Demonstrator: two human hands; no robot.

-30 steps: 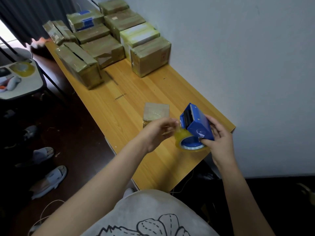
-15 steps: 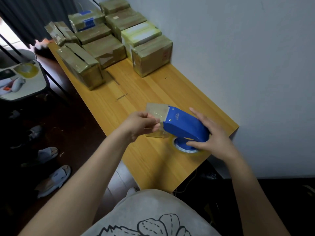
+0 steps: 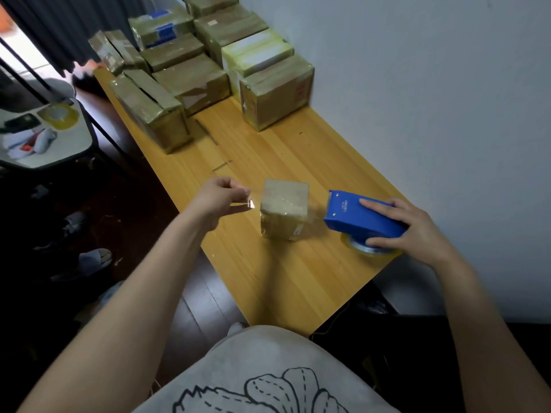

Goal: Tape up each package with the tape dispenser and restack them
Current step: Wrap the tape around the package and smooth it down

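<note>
A small brown cardboard package [image 3: 284, 208] stands on the wooden table [image 3: 298, 269] between my hands. My left hand [image 3: 217, 196] is to its left and pinches the free end of a strip of clear tape [image 3: 251, 204] that runs over the package's top. The blue tape dispenser [image 3: 362, 217] lies on the table to the right of the package, with its tape roll [image 3: 368, 247] underneath. My right hand [image 3: 417, 231] grips the dispenser's body from the right.
Several taped brown packages [image 3: 208, 70] sit in rows at the table's far end beside the white wall. A side table [image 3: 44, 135] with a yellow tape roll stands at the left. Slippers lie on the dark floor at the left.
The dispenser went from raised in my right hand down onto the table, right of the package. My left hand pulled the tape end leftward across the package's top.
</note>
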